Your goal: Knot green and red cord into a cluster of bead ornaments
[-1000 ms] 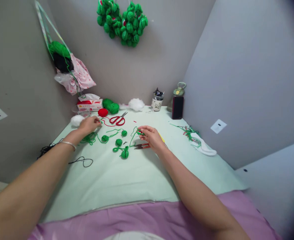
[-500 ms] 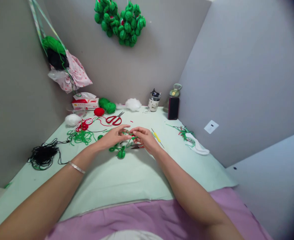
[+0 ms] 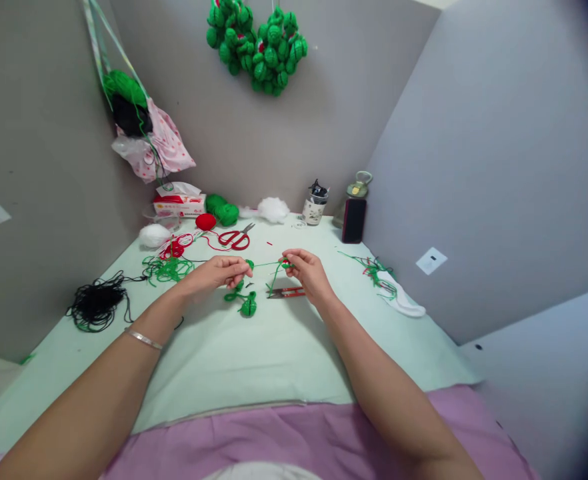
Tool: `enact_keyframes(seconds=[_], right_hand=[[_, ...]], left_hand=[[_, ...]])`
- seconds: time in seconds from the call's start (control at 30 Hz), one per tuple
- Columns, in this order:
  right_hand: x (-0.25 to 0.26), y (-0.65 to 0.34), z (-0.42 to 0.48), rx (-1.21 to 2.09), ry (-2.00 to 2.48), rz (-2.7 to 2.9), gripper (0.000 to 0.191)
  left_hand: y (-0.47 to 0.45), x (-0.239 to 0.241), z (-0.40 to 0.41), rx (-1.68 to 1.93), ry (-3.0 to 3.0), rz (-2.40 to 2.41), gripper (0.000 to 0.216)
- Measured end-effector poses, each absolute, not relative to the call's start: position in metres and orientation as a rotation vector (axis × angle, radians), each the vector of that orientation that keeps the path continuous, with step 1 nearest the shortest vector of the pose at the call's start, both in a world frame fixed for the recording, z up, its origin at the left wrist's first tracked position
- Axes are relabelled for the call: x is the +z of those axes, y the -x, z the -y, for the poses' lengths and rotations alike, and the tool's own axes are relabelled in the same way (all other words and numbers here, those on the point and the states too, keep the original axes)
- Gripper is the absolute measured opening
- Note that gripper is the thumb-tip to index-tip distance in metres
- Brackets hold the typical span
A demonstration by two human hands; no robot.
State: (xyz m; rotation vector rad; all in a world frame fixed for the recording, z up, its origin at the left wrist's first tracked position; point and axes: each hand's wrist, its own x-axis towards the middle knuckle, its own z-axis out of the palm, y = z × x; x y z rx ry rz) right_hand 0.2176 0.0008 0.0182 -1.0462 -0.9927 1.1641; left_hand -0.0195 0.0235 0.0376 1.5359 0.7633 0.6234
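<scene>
A strand of green yarn [image 3: 267, 265] runs taut between my two hands above the table. My left hand [image 3: 221, 272] is closed in a pinch on its left end, with a bit of green knitted work showing at the fingertips. In the fingers of my right hand [image 3: 307, 272] is a small green, white and red crocheted piece [image 3: 287, 263], partly hidden, from which a loose green tail hangs. Below the hands lie a small green crocheted ball [image 3: 249, 305] with a dark line on it and a pair of thread snips [image 3: 287, 293] with red handles.
Red scissors [image 3: 235, 239], a red yarn ball [image 3: 205, 222], white stuffing [image 3: 274, 209] and a tissue box [image 3: 181, 205] are farther back. Black yarn [image 3: 94, 303] lies left. A cup [image 3: 314, 208] and phone [image 3: 355, 221] stand back right; yarn scraps [image 3: 379, 273] lie right.
My hands have drawn apart from close together, the left to the left and the right to the right, stretching the green yarn between them. The view has shifted slightly.
</scene>
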Motion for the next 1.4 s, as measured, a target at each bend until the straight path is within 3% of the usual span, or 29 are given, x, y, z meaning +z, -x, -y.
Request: enact_keyframes(seconds=[0.33, 0.43, 0.57, 0.87, 1.13, 1.23, 1.33, 1.4], right_hand=[[0.027, -0.218, 0.004, 0.980, 1.101, 1.182, 0.017], [0.025, -0.227, 0.001, 0.690, 1.234, 1.302, 0.015], [0.016, -0.239, -0.004, 0.035, 1.573, 1.665, 0.028], [0.006, -0.202, -0.007, -0.184, 1.828, 2.546, 0.027], [0.008, -0.199, -0.002, -0.174, 1.916, 2.418, 0.025], [0.008, -0.209, -0.004, 0.046, 1.810, 2.136, 0.023], [0.008, -0.219, -0.005, 0.302, 1.625, 1.862, 0.033], [0.009, -0.223, -0.006, 0.393, 1.530, 1.739, 0.027]], left_hand=[[0.022, 0.044, -0.014, 0.412, -1.498, -0.613, 0.032], [0.021, 0.045, -0.014, 0.600, -1.420, -0.615, 0.031], [0.023, 0.046, -0.018, 0.784, -1.329, -0.622, 0.030], [0.020, 0.045, -0.018, 0.821, -1.217, -0.581, 0.025], [0.016, 0.041, -0.017, 0.898, -1.174, -0.614, 0.024], [0.012, 0.038, -0.016, 0.951, -1.140, -0.647, 0.025], [0.009, 0.036, -0.014, 0.962, -1.135, -0.663, 0.028], [0.008, 0.036, -0.013, 0.959, -1.151, -0.658, 0.031]])
